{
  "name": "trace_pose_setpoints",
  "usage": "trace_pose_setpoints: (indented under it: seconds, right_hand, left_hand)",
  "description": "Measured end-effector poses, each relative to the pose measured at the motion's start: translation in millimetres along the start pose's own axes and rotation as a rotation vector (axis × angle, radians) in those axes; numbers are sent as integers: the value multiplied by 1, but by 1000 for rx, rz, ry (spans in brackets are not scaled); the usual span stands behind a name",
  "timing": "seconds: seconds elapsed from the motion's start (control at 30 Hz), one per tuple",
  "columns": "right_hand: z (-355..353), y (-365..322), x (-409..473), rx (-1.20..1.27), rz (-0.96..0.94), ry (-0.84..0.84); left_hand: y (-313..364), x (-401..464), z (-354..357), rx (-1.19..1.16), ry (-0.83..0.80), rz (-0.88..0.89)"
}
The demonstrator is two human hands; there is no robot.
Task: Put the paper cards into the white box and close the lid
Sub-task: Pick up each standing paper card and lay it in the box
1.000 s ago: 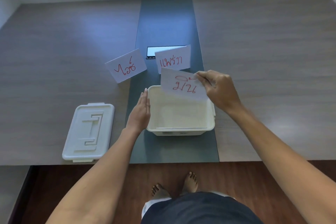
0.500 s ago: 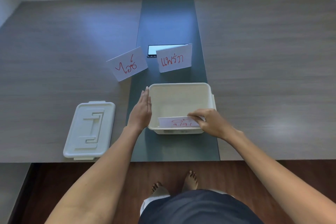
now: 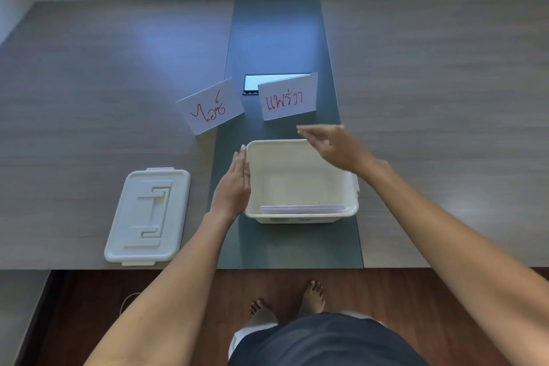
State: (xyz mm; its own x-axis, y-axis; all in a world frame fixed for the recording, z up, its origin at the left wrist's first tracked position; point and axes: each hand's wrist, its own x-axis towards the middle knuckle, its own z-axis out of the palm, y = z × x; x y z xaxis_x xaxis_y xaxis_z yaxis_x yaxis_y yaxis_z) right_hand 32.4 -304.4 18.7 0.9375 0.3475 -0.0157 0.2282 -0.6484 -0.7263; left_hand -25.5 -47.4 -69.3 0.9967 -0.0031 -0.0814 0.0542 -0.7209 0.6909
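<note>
The open white box [image 3: 301,218] stands on the dark centre strip of the table. One paper card [image 3: 301,208] lies inside against its near wall, only its top edge showing. Two more white cards with red writing stand behind the box: the left card [image 3: 210,105] and the right card [image 3: 287,96]. My left hand [image 3: 233,184] rests flat against the box's left wall, holding nothing. My right hand [image 3: 334,144] hovers blurred above the box's far right corner, fingers extended towards the right card, empty. The white lid [image 3: 148,215] lies flat to the left.
A dark phone [image 3: 252,84] lies behind the cards on the dark strip [image 3: 282,33]. The table's near edge [image 3: 89,268] runs just below the lid and box. Bare feet [image 3: 286,301] stand on the wooden floor below.
My right hand lowered a card into the box, let it go against the near wall, then rose and moved back towards the standing cards. My left hand stayed on the box.
</note>
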Motion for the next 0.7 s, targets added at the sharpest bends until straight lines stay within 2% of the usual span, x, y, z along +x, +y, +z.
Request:
trace_pose_setpoints:
  seconds: [0.3, 0.5, 0.7]
  right_hand:
    - [-15, 4, 105, -66, 40, 146]
    - [-11, 24, 164, -327, 76, 38]
    - [-3, 52, 205, -593, 119, -170]
  left_hand:
    - [3, -1, -3, 59, 13, 22]
    - [3, 0, -2, 85, 24, 45]
    - [1, 2, -2, 94, 34, 44]
